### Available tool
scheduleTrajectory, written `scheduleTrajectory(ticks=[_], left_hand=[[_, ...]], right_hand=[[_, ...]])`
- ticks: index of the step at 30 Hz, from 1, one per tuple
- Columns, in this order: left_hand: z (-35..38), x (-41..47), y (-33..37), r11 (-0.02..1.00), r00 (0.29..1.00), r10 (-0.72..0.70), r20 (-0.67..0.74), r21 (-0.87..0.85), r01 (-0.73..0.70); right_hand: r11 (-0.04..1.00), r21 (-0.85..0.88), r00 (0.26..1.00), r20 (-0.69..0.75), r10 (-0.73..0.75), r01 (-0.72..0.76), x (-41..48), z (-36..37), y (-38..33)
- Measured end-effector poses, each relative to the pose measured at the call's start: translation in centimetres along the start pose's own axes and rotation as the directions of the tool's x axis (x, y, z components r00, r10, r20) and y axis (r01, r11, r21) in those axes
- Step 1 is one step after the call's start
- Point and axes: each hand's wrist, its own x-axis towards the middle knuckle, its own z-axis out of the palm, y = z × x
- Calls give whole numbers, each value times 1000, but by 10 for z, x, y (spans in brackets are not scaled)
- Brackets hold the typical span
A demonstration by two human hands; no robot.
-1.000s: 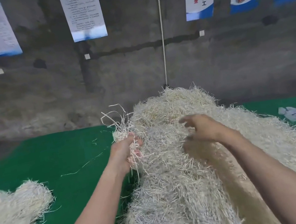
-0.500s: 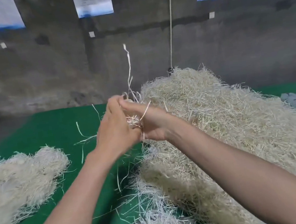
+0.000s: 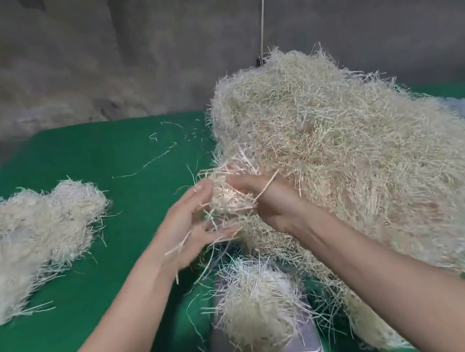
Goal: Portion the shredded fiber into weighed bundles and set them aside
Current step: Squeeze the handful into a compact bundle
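Pale shredded fiber tuft [image 3: 230, 197] held mid-frame — thin, stiff, tangled cream strands.
Gripped by right hand [image 3: 266, 204], cupped by left hand [image 3: 190, 228] with loose straight fingers — heap [image 3: 344, 158] right, clump [image 3: 258, 314] on scale [image 3: 311, 343] lower centre, bundles [image 3: 28, 238] left.

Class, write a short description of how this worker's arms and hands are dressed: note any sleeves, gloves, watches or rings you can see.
Nothing is worn on the parts in view. The left arm and right arm are bare from the picture's lower edge to the wrists, with no sleeve showing. The left hand and right hand have no gloves, and no watch, bracelet or ring is visible on wrists or fingers.
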Motion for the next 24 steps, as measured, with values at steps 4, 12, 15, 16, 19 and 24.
scheduleTrajectory(ticks=[4,12,15,16,19,24], left_hand=[[4,-5,-19,969,982,102,-158,239,-62],[-11,-7,-58,785,982,181,-57,610,-109],[-21,-7,-78,601,978,200,-53,795,-80],[-24,-8,-82,517,978,201,-62,855,-52],[-29,-12,-90,356,971,238,-11,931,-77],[-34,-18,-97,379,896,402,189,857,-350]], right_hand=[[988,-155,999,-42,-9,2,-14,-29,31],[907,-421,990,-129,-61,1,-45,-86,64],[759,-651,992,-107,-68,-18,-50,-89,85],[685,-728,994,-91,-65,-22,-50,-88,92],[409,-911,981,-26,-190,55,-51,-86,111],[295,-943,950,61,-307,156,-50,-82,130]])
